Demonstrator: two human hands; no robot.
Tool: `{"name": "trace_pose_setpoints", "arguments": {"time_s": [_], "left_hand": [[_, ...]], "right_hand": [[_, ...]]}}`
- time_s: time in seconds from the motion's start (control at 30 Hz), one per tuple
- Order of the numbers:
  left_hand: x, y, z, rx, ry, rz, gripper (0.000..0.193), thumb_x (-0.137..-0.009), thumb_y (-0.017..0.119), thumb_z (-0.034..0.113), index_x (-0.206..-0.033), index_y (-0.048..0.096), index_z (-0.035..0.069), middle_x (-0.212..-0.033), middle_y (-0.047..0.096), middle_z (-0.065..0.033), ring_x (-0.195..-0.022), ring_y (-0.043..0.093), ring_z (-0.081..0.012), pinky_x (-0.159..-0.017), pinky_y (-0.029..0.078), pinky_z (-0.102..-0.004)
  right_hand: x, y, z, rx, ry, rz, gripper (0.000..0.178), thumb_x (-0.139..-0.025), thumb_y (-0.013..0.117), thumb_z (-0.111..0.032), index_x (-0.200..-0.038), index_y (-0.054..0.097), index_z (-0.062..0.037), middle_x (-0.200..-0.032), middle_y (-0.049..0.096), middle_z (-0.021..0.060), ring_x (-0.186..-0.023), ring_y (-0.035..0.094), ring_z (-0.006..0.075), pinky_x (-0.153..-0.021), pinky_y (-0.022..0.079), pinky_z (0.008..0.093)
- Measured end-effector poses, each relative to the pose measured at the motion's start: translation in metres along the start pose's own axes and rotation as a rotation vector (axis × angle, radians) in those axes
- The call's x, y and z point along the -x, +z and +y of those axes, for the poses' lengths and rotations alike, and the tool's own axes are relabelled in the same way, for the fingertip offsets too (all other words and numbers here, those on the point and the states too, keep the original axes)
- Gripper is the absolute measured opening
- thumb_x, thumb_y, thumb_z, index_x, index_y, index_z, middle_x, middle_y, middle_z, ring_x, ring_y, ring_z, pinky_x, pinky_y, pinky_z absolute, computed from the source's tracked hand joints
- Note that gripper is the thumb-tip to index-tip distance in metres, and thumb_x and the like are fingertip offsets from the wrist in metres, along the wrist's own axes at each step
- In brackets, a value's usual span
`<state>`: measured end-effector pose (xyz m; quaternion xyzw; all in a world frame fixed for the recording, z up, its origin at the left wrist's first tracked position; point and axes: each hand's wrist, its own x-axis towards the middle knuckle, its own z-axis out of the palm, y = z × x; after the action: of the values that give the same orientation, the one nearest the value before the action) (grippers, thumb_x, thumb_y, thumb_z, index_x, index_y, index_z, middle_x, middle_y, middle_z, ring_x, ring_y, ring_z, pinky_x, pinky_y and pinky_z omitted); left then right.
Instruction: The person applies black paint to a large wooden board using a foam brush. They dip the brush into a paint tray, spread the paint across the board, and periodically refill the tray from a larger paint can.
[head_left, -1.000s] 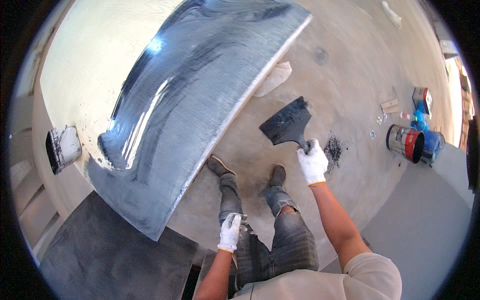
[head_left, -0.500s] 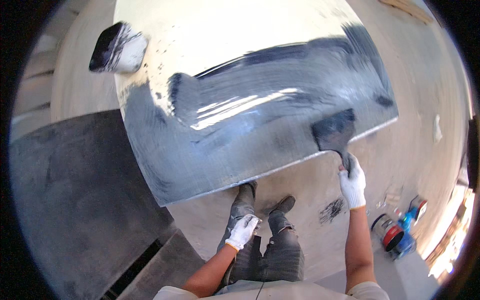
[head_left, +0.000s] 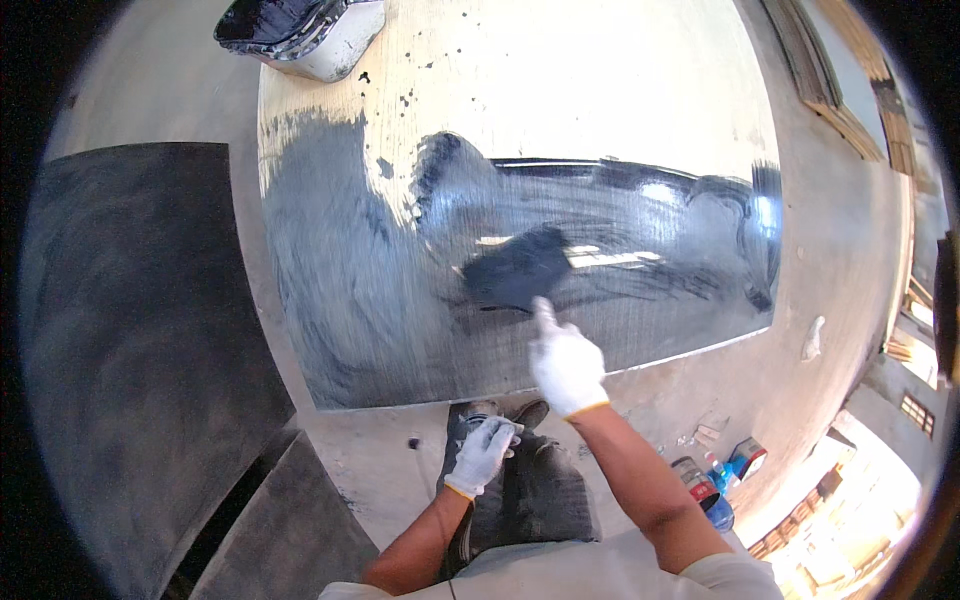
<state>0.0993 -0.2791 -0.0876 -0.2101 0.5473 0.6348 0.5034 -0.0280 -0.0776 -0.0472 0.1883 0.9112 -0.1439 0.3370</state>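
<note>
**Dark Coating Going Over a Pale Panel**

From where I'm standing, a person in white gloves is working at a large panel, its far part showing pale and its near part wearing a dark coating. The right hand is gripping a wide dark brush by its handle, over the panel's near half. The brush is lying low across the middle of the coated part, blurring a little, so I cannot tell whether all its bristles are touching.

The left hand is hanging just short of the panel's near edge, its fingers curling loosely inward; whether it is holding anything, I cannot tell.

A white container, dark inside, is sitting at the panel's far left corner. A dark board is lying left of the panel.

To my eye, the step in hand is spreading the coating. I'm judging that the next move is calling for level, even pressure, smoothing the glossy streaks along the panel before reaching its pale part.
</note>
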Motion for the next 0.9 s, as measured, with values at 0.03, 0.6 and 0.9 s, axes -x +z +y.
{"name": "trace_pose_setpoints", "arguments": {"time_s": [0.03,0.6,0.9], "left_hand": [[-0.001,-0.006,0.002,0.017,0.005,0.004,0.022,-0.106,0.054,0.021,-0.108,0.067,0.005,-0.107,0.071,-0.0046,-0.09,0.066,-0.0115,-0.074,0.056,-0.0274],[-0.02,-0.011,0.004,-0.135,-0.006,-0.108,0.023,-0.105,0.054,0.023,-0.106,0.068,0.005,-0.091,0.067,-0.0016,-0.082,0.062,-0.0092,-0.071,0.053,-0.0254],[-0.021,0.008,-0.004,-0.213,0.097,0.0,0.02,-0.105,0.054,0.019,-0.106,0.068,0.005,-0.091,0.067,-0.001,-0.079,0.061,-0.007,-0.068,0.052,-0.0244]], "right_hand": [[0.005,0.0,0.014,-0.051,0.088,-0.015,0.062,-0.096,0.053,-0.027,-0.156,0.039,-0.0177,-0.101,0.068,0.0235,-0.087,0.071,0.0381,-0.078,0.057,0.0515],[-0.017,-0.013,-0.041,-0.058,0.109,-0.137,0.066,-0.097,0.051,-0.022,-0.159,0.03,-0.0129,-0.105,0.068,0.0249,-0.09,0.072,0.0391,-0.079,0.057,0.0507],[0.012,-0.004,0.02,-0.079,0.205,-0.215,0.069,-0.097,0.052,-0.022,-0.161,0.026,-0.0174,-0.108,0.067,0.024,-0.091,0.072,0.0367,-0.077,0.058,0.051]]}}
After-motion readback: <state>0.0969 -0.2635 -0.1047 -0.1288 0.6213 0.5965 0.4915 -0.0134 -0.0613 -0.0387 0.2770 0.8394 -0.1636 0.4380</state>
